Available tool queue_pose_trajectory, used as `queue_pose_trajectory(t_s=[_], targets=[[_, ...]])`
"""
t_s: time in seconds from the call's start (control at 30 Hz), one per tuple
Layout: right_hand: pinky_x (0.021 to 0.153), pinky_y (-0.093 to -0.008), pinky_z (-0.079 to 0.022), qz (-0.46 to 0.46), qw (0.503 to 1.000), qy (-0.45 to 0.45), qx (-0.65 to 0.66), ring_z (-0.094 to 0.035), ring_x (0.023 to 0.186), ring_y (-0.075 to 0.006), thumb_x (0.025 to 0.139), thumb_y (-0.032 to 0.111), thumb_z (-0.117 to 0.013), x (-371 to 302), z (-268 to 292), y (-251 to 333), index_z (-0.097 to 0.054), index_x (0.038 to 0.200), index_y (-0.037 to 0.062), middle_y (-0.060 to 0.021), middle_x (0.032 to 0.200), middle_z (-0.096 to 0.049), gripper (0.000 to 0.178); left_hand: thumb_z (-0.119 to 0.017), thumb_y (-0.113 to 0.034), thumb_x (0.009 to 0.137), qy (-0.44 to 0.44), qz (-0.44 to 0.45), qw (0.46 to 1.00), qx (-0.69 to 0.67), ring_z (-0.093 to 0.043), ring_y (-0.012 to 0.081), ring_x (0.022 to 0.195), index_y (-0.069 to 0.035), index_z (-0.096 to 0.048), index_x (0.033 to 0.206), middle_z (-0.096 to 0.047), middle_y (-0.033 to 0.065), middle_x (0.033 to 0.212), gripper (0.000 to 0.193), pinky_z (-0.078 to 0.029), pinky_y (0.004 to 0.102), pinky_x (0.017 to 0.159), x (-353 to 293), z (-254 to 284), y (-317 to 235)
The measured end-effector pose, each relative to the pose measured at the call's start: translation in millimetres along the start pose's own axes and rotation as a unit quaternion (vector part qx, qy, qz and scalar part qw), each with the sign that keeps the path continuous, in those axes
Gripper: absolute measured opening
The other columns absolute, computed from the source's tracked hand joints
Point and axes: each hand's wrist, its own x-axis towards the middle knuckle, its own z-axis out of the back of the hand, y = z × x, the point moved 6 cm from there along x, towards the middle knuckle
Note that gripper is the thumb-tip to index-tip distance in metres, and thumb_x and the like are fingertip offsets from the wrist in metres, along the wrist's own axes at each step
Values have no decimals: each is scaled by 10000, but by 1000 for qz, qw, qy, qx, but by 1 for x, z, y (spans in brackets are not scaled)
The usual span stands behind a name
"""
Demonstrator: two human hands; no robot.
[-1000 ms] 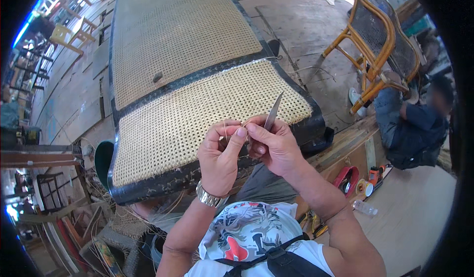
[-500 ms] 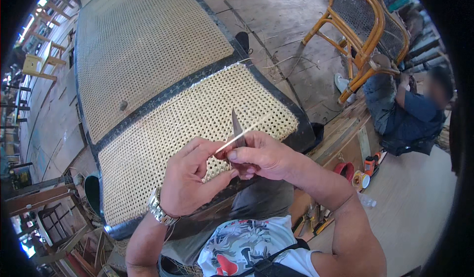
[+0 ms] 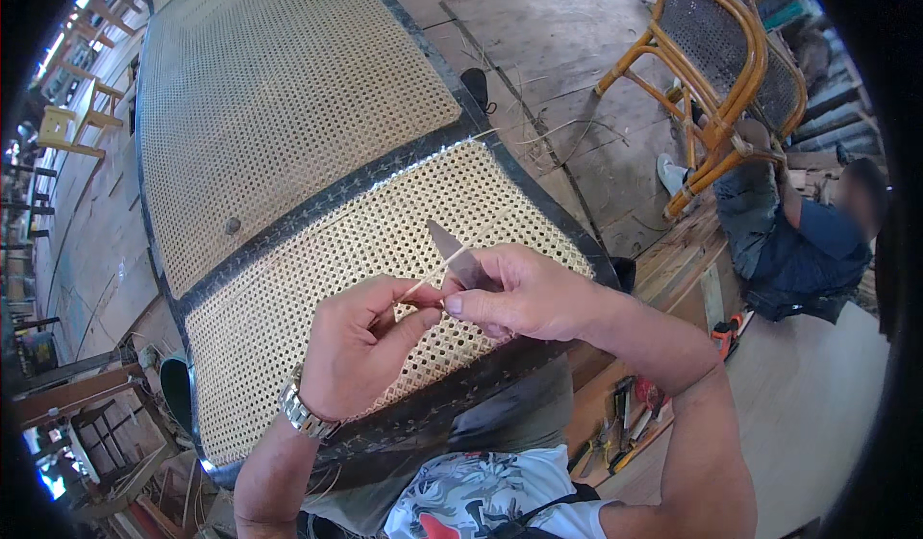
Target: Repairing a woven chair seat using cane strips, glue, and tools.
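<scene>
Left hand (image 3: 356, 342): thumb and fingers bent together, pinching a pale strip (image 3: 430, 275); a metal watch (image 3: 304, 406) circles the wrist.
Right hand (image 3: 524, 294): fingers curled around a knife (image 3: 448, 243), thumb tip close to the left fingertips.
Knife: blade out past the forefinger, tip toward the panel's far edge; its handle is hidden in the grip.
Strip: slants up from the left fingers across the blade; whether it touches the steel cannot be told.
Panel (image 3: 274, 356): woven cane in a black frame, lying under both hands, which are above its near section, about midway along the near edge.
Stone (image 3: 232, 225): on the far section, near the left end of the black crossbar (image 3: 322, 202).
Chair (image 3: 735, 121): bamboo-coloured, beyond the panel's right edge, a seated co-worker (image 3: 808, 236) just beside it.
Tools (image 3: 615, 433): heaped off the panel's near right corner.
</scene>
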Motion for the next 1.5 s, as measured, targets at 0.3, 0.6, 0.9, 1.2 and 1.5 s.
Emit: queue_pose_trajectory(t_s=[0.3,0.6,0.9,1.2,1.5], targets=[[503,-214,-373,81,993,-81,-3,-474,574,-29,975,124,-620,18,25,14,-632,949,28,44,703,-551,100,-658,-16,906,-197,-177,954,141,-679,251,688,-13,-673,995,-683,129,859,90,-528,316,598,31,-5,-19],[686,-239,-498,291,896,-263,-210,-593,776,-43,938,100,-670,32,101,45,-690,1007,-31,-16,822,-694,149,-646,-130,941,-96,-52,992,-56,-583,97,654,5,-671,997,-674,66,763,149,-451,268,570,138,-19,27],[643,-230,-479,285,884,-308,-207,-580,700,-59,933,136,-678,53,173,58,-681,965,-9,-6,795,-666,148,-661,-157,952,1,-62,981,-186,-530,24,679,7,-697,1031,-669,-29,818,185,-430,207,611,226,-36,38],[556,-211,-433,289,922,-251,56,-535,614,-63,907,89,-699,83,229,42,-694,1012,-23,-73,837,-684,154,-708,-414,848,-76,24,981,176,-690,256,697,-72,-772,934,-717,140,756,359,-527,381,680,245,-3,100],[565,-190,-400,292,920,-259,-12,-494,613,-42,878,82,-733,76,253,51,-717,1028,5,-6,833,-671,169,-709,-322,852,54,81,958,268,-633,143,600,-22,-760,924,-688,77,677,312,-479,320,588,234,-10,117]])
